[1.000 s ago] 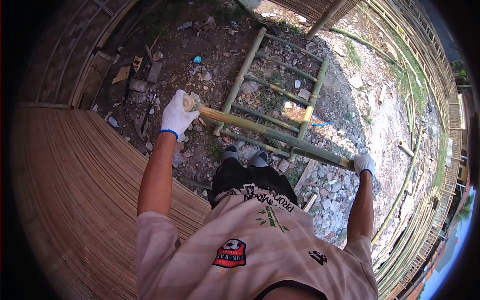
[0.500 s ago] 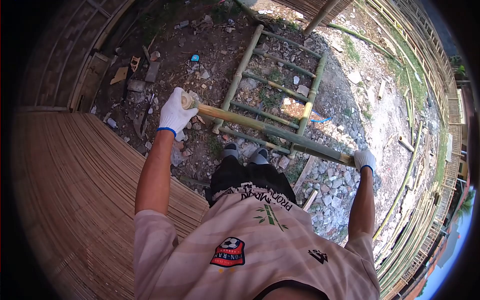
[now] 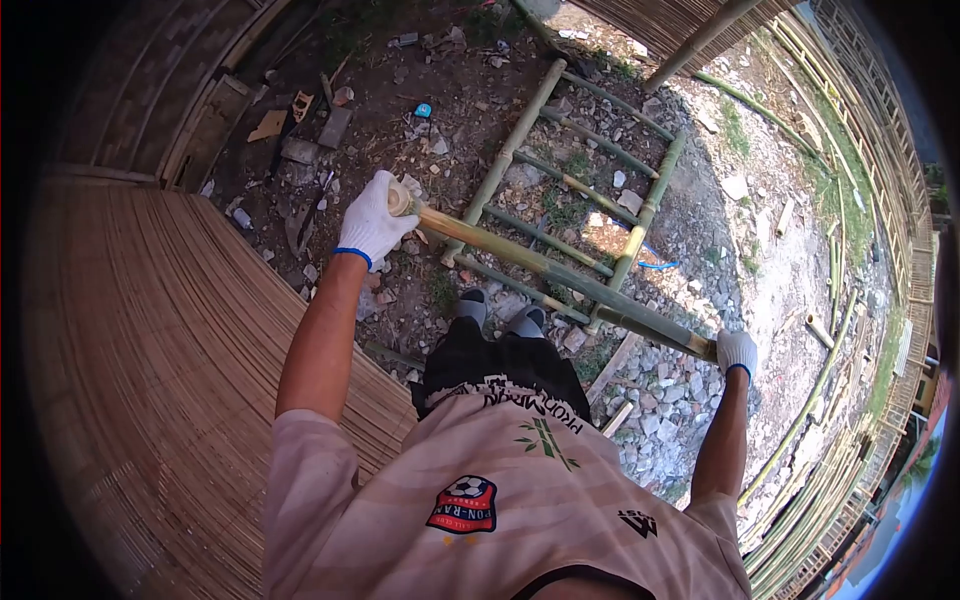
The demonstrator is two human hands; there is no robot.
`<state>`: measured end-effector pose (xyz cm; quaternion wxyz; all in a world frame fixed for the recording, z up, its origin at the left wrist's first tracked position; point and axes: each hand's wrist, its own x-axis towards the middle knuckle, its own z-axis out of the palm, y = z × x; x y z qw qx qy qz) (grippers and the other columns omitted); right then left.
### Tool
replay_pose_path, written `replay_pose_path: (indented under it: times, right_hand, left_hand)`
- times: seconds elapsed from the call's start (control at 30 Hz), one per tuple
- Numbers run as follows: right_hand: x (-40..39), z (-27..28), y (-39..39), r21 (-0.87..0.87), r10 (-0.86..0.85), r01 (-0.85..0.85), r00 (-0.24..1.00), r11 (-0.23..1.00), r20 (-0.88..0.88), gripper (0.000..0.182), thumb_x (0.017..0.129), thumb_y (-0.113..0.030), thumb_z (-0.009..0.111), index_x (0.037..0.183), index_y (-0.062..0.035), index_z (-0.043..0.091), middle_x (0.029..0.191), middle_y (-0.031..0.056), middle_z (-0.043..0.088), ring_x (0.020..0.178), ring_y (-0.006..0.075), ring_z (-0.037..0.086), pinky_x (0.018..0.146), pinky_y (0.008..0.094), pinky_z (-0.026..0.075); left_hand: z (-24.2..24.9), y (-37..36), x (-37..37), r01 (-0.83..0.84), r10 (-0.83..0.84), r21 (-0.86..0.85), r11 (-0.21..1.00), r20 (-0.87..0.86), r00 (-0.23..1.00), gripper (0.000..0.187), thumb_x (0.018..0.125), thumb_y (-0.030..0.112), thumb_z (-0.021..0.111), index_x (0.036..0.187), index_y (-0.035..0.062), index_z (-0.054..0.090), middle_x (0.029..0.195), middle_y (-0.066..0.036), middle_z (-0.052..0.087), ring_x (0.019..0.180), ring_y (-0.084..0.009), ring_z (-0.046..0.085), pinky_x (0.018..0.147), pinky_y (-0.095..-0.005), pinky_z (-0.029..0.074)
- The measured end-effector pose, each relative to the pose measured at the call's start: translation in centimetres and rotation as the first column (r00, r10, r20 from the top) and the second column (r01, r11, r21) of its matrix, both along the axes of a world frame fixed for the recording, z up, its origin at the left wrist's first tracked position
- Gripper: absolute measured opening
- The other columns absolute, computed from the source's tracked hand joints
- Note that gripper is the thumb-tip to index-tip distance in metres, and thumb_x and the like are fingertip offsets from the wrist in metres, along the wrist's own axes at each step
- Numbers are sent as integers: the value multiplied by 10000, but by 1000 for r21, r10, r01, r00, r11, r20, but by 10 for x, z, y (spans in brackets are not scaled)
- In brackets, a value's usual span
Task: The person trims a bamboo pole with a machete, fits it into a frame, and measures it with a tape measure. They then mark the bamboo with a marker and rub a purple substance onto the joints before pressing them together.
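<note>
A thick green-brown bamboo pole (image 3: 560, 275) runs across in front of my body, a hand at each end. My left hand (image 3: 377, 217), in a white glove with a blue cuff, is closed round its left end beside the pale cut face. At the right end my right hand (image 3: 737, 351), gloved the same way, holds the pole; its fingertips are partly hidden. Beyond and partly beneath the pole, a ladder-like bamboo frame (image 3: 636, 240) with several rungs lies over the rubble.
Woven bamboo panels (image 3: 170, 330) stand at the left. Near the top lies a small blue tape measure (image 3: 423, 110). Stones and rubble (image 3: 660, 400) cover the ground around my feet (image 3: 472, 307). Long bamboo poles (image 3: 800, 455) line the right side, and a post (image 3: 700, 42) stands at the top.
The view has shifted, so the frame and ground appear further right and slightly lower. Both hands still hold the pole, with little change in its position relative to my body.
</note>
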<state>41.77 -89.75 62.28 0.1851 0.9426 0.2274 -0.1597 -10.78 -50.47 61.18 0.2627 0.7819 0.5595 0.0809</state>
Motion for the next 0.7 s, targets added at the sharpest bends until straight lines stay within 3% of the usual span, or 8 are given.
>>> replay_pose_path:
  times: [0.07, 0.13, 0.27, 0.33, 0.4, 0.47, 0.7]
  right_hand:
    - [15, -16, -9, -59, 108, -107, 994, 993, 9, 561, 954, -430, 483, 982, 60, 755, 1030, 347, 698, 989, 496, 695, 922, 519, 544]
    - [10, -14, -7, -9, 91, -91, 996, 996, 23, 590, 950, -465, 486, 985, 61, 752, 1014, 346, 700, 972, 498, 697, 912, 521, 545]
    - [-4, -7, -11, 165, -71, 69, 998, 984, 1, 663, 840, -560, 607, 961, 76, 746, 947, 336, 720, 946, 455, 724, 883, 494, 554]
    - [-27, 24, 2, 150, -155, 183, 971, 972, -184, 619, 791, -511, 696, 944, 86, 750, 865, 288, 736, 821, 384, 751, 757, 474, 602]
    - [1, -14, -33, 94, -257, 297, 919, 950, -300, 537, 782, -423, 746, 941, 89, 753, 799, 212, 730, 683, 299, 735, 585, 437, 615]
    - [-16, 2, -25, 153, -293, 371, 879, 916, -377, 466, 794, -364, 753, 953, 74, 757, 780, 162, 718, 605, 256, 708, 469, 402, 598]
    - [-46, 27, 17, 193, -286, 361, 899, 912, -330, 429, 801, -334, 761, 963, 63, 770, 775, 155, 712, 588, 247, 683, 466, 400, 598]
  left_hand:
    - [4, -3, -1, -4, 5, -46, 999, 15, 1000, 641, 755, 279, 869, 1236, 75, 498, 1146, -225, 661, 1097, -405, 655, 937, -470, 518]
    - [4, -4, -3, -35, 34, -46, 998, -8, 999, 640, 751, 286, 870, 1234, 81, 504, 1155, -217, 663, 1105, -402, 653, 942, -468, 518]
    - [13, -9, -9, -58, 55, -53, 997, -64, 996, 623, 754, 318, 869, 1210, 90, 511, 1160, -210, 674, 1084, -421, 661, 926, -491, 534]
    - [21, -12, -12, -47, 43, -123, 991, -35, 998, 639, 765, 390, 854, 1225, 95, 523, 1154, -212, 683, 1083, -420, 664, 922, -494, 532]
    - [14, -17, -18, -79, 78, -111, 991, -20, 997, 631, 776, 449, 836, 1212, 96, 548, 1124, -209, 698, 1065, -416, 674, 902, -500, 537]
    - [15, -20, -19, -134, 134, -102, 986, -8, 991, 602, 783, 452, 833, 1186, 93, 565, 1084, -199, 710, 1032, -422, 682, 872, -507, 545]
    - [6, 6, -67, -182, 188, -94, 979, 60, 980, 545, 782, 425, 840, 1151, 95, 610, 1017, -186, 739, 970, -407, 717, 830, -481, 568]
